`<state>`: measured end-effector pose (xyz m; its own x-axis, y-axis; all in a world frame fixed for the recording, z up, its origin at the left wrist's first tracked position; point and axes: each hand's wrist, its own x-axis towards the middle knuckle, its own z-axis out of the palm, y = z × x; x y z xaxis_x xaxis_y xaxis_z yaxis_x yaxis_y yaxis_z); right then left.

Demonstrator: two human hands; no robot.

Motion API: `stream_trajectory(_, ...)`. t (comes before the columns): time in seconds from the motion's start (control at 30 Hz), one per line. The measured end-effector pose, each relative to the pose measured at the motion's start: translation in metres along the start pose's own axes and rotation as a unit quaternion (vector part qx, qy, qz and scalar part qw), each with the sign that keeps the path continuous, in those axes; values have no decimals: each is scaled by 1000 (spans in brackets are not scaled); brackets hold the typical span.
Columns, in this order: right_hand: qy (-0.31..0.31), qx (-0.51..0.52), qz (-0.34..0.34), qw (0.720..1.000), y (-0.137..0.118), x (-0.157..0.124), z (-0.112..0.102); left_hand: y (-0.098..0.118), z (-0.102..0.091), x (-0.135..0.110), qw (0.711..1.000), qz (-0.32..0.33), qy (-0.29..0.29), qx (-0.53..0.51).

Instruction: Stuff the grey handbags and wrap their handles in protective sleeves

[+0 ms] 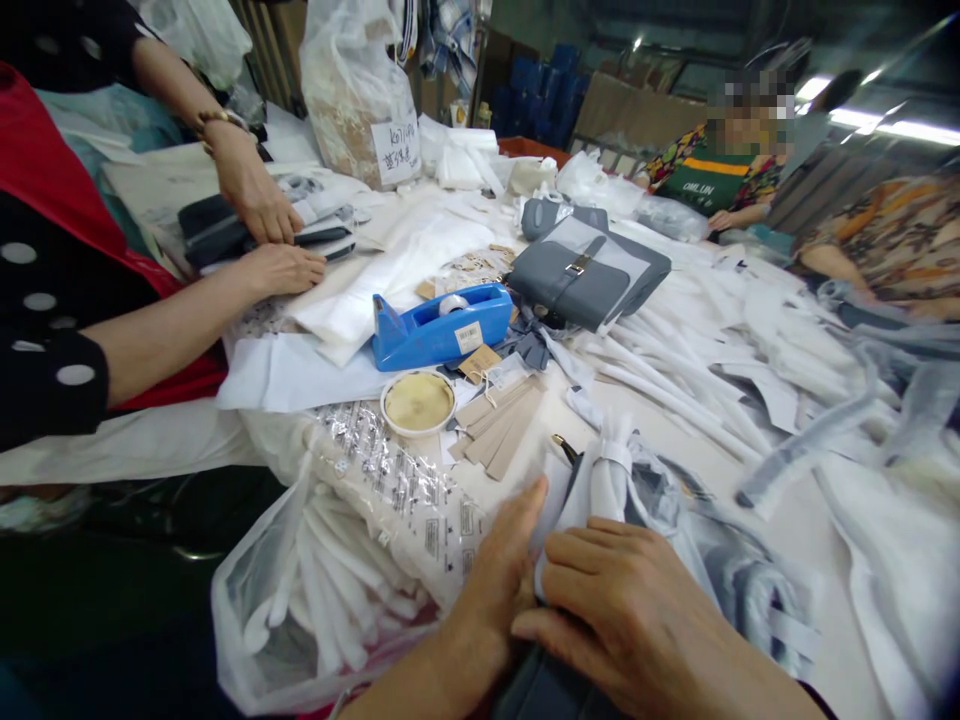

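At the bottom centre a dark grey bag (551, 690) with white wrapping stands close to me, partly covered by my hands. My left hand (491, 575) presses along its left side, thumb side up, with most of its fingers hidden. Curled over the bag's top edge is my right hand (626, 600), closed on it. Just beyond my fingers rises a white-wrapped strap (611, 470), beside grey straps in clear plastic (757, 590). Farther back lies another grey handbag (581, 265) with a metal buckle and a pale sheet under its flap strap.
A blue tape dispenser (442, 330), a round tub of yellowish paste (418, 402) and brown paper tags (502, 425) lie ahead. White foam rods fill a plastic bag (330, 590) at left. A co-worker's hands (259, 210) handle dark pieces; two more people sit at far right.
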<state>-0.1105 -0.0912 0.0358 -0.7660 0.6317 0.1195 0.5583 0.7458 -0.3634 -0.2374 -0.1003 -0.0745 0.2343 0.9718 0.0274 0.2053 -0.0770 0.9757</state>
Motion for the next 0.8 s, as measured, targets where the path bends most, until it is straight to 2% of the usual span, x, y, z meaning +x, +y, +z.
stream_trajectory(0.07, -4, 1, 7, 1000, 0, 0, -1, -1, -1, -3, 1000, -1, -6, -23)
stream_trajectory(0.2, -18, 5, 19, 1000, 1, 1, -3, -2, -4, -8, 995, -24, -56, -79)
stream_trajectory(0.3, -27, 5, 23, 999, 0, 3, -5, 4, -11, -6, 987, -44, -79, -133)
stream_trajectory(0.37, -18, -1, 40, 999, -2, 4, -7, 14, -17, -3, 973, -95, -93, -191)
stream_trajectory(0.43, -3, -7, 59, 998, -3, 3, -7, 23, -23, -1, 946, -142, -112, -269)
stream_trajectory(0.5, 19, -3, 78, 997, -1, 1, -5, 31, -27, 0, 922, -149, -136, -330)
stream_trajectory(0.57, 73, 22, 97, 992, 4, 1, 1, 37, -28, -1, 927, -116, -158, -321)
stream_trajectory(0.7, 233, 112, 109, 960, 16, 13, 12, 44, -25, -7, 972, -71, -155, -162)
stream_trajectory(0.8, 370, 148, 98, 912, 23, 21, -7, 47, -20, -9, 983, -86, -129, -101)
